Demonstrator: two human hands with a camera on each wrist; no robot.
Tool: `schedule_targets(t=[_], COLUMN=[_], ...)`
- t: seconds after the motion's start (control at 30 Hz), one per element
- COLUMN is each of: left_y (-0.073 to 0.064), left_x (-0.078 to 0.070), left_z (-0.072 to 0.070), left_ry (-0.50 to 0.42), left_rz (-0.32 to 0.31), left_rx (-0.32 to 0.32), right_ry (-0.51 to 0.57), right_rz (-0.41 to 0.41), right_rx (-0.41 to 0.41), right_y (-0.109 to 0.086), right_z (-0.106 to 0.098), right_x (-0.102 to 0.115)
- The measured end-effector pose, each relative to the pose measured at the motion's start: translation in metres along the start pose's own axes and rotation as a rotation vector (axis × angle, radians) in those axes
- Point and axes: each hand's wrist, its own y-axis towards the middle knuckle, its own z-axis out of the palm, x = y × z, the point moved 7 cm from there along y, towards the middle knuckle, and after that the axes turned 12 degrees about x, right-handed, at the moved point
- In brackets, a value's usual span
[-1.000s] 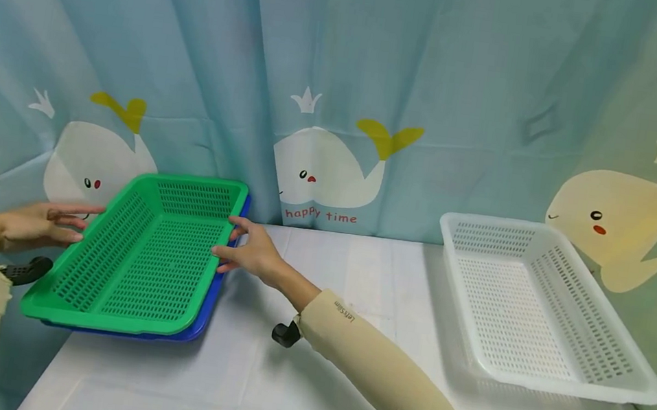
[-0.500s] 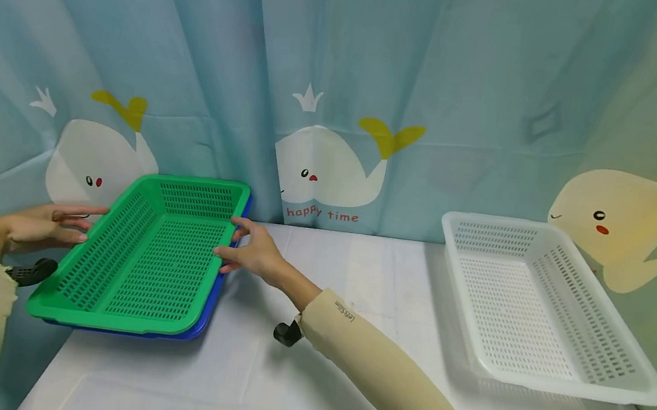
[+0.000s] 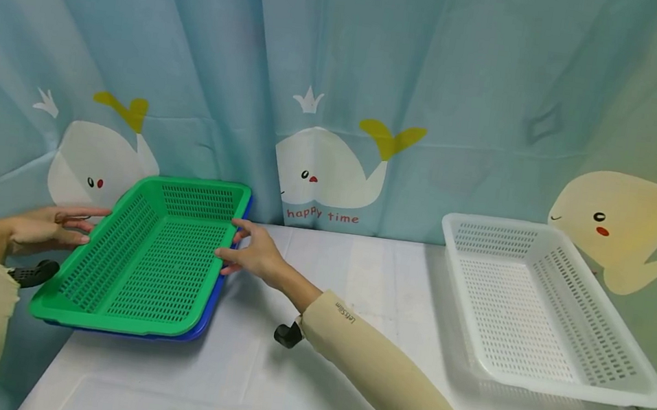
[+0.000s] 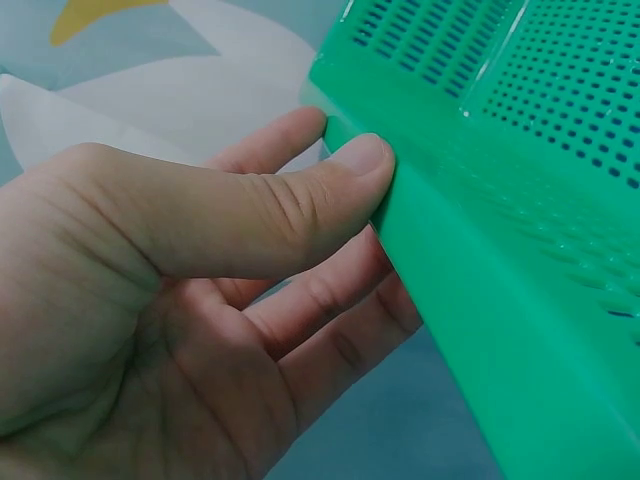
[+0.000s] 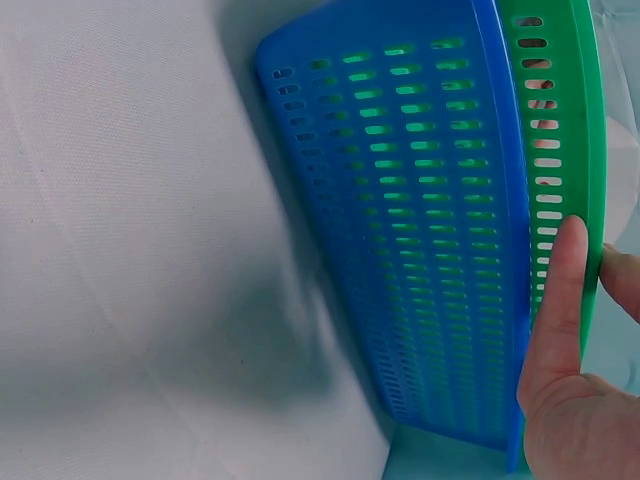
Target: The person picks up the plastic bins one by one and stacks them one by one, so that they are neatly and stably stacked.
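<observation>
On the left of the head view, a green perforated plastic basket (image 3: 171,267) sits nested in a blue basket (image 3: 204,322). My left hand (image 3: 47,229) is at the green basket's left rim. In the left wrist view its thumb lies on the rim, with the fingers reaching underneath. My right hand (image 3: 256,253) pinches the opposite rim between thumb and fingers. The right wrist view shows the blue basket's slotted side wall (image 5: 400,200), with one of my right fingers (image 5: 562,300) against the green wall above the blue rim.
A white perforated basket (image 3: 529,384) stands on the right of the table, which has a white cover (image 3: 330,385). A blue curtain (image 3: 482,80) printed with whales hangs along the back and left. The baskets on the left reach past the table's left edge.
My left hand and the near left part of the green basket have shifted slightly to the right. The right hand keeps its hold on the rim, and the white basket stays put.
</observation>
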Motion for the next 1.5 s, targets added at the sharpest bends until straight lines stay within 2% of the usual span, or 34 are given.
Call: schedule_targets(t=[0.47,0.87,1.03,1.37,1.5], left_y=[0.000,-0.001,-0.001,-0.004,-0.007], left_x=[-0.001,-0.004,-0.004,0.007,0.008], left_z=[0.000,0.003,0.003,-0.009,-0.006], left_ry=[0.014,0.008,0.033,0.005,0.005], left_rz=[0.029,0.007,-0.009,-0.020,-0.011], left_rx=[0.009,-0.008,-0.038,-0.120,-0.133], right_ry=[0.010,-0.026,-0.101,-0.225,-0.282], right_rz=[-0.005,-0.006,-0.012,-0.083,-0.107], right_rx=[0.005,0.001,-0.006,-0.012,-0.009], right_y=[-0.003,-0.002,-0.004,-0.005,-0.005], right_z=[0.001,0.000,0.000,0.000,0.002], right_x=[0.001,-0.001,0.000,0.007,0.009])
